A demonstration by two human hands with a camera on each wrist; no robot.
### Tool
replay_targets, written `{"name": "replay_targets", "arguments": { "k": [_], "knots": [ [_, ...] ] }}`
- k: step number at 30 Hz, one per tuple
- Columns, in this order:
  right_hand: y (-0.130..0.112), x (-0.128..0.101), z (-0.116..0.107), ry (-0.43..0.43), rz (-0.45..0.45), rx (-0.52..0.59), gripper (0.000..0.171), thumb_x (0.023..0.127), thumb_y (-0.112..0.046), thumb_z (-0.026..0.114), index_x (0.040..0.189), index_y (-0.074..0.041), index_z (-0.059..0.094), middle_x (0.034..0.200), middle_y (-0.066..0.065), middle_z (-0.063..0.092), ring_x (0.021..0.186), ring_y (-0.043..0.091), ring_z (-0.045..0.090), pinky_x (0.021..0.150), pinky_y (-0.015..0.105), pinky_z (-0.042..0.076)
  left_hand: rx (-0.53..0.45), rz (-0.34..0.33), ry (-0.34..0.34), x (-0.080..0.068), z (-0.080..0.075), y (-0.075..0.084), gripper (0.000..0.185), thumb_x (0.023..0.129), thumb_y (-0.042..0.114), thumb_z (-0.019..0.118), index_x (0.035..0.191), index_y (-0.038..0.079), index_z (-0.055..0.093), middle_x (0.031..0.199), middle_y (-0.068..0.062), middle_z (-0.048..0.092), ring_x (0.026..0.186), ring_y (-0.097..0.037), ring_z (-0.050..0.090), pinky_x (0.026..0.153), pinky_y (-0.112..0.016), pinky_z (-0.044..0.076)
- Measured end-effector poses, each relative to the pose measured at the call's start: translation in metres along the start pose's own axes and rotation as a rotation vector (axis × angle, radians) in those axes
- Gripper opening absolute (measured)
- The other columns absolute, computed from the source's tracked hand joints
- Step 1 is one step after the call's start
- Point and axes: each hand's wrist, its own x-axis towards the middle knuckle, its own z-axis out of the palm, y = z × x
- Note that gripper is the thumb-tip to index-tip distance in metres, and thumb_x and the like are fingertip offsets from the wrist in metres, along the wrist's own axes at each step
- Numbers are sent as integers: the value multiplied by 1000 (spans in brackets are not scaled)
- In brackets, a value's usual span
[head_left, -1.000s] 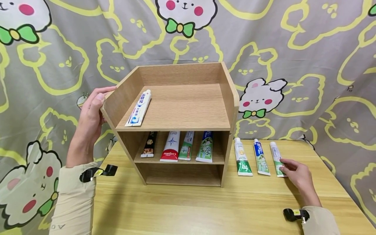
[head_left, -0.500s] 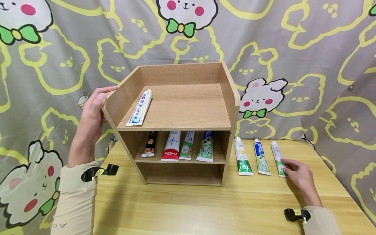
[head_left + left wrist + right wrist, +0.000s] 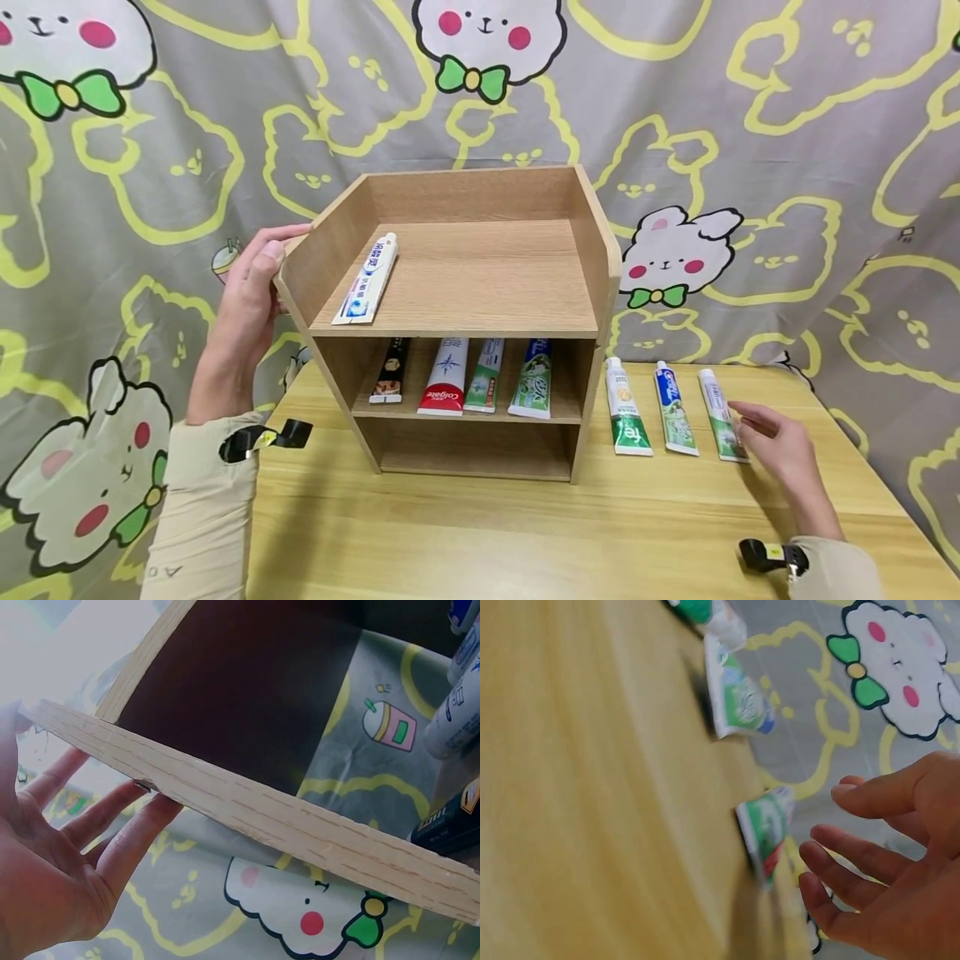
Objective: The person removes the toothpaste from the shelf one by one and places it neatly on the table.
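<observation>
Tube point(image 3: 722, 417), smooth, flat-ended, beside right hand point(image 3: 780, 446)

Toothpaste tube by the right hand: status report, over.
Left hand against shelf's left side. Right hand beside rightmost tube, not gripping it. Tube lying on table; nothing visible in the way.

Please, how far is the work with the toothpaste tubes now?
Apparently done: one tube lies on top of the shelf, four tubes on its middle level. In hand: the left hand grips the shelf's side; the right hand is beside the rightmost tube, holding nothing. Apparently remaining: three tubes, including that one, on the table.
</observation>
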Motion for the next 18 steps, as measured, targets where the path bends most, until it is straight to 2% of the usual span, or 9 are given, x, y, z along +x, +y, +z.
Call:
{"name": "replay_targets", "arguments": {
  "k": [1,3,6,8,10,13,18],
  "knots": [
    [-1,-1,-1,-1,-19,18,43,101,-19,64,137,6,60,128,30,64,87,-22,48,71,9,44,0,0,0,0,0,0,42,103,33,48,136,11,62,127,-15,57,98,-27,61,65,-27,55],
    [-5,-2,-3,-10,-40,50,44,102,-20,64,138,5,59,127,24,66,89,-21,50,72,8,46,1,-2,-3,0,1,0,42,103,33,48,136,11,62,128,-15,56,99,-28,60,66,-27,55],
    [-11,-3,-6,-16,-58,104,46,101,-20,65,140,4,58,120,-1,69,92,-20,53,74,8,47,-2,-2,-6,0,1,0,42,103,34,48,136,11,62,129,-15,55,101,-28,60,67,-28,56],
    [-16,-4,-8,-9,-74,131,46,101,-21,66,140,2,59,115,-19,65,94,-19,54,75,7,47,-5,-4,-7,0,1,0,42,103,34,48,136,11,62,129,-15,56,100,-28,60,67,-28,56],
    [-20,-4,-9,3,-99,158,45,102,-23,66,140,0,60,110,-31,60,95,-19,55,76,6,46,-7,-2,-8,0,0,0,42,103,33,48,136,11,62,128,-15,56,100,-27,61,67,-28,56],
    [-25,-4,-11,10,-141,191,44,102,-22,67,140,-2,60,111,-35,58,97,-18,56,78,5,45,-9,1,-3,0,0,0,42,103,33,48,136,11,62,127,-16,57,98,-27,61,66,-27,56],
    [-32,-8,-15,9,-181,211,44,102,-21,66,142,-4,60,115,-33,59,100,-18,57,80,4,44,-10,-2,-7,0,1,-1,43,103,34,49,137,11,61,130,-16,55,101,-28,60,68,-28,56]
  ]
}}
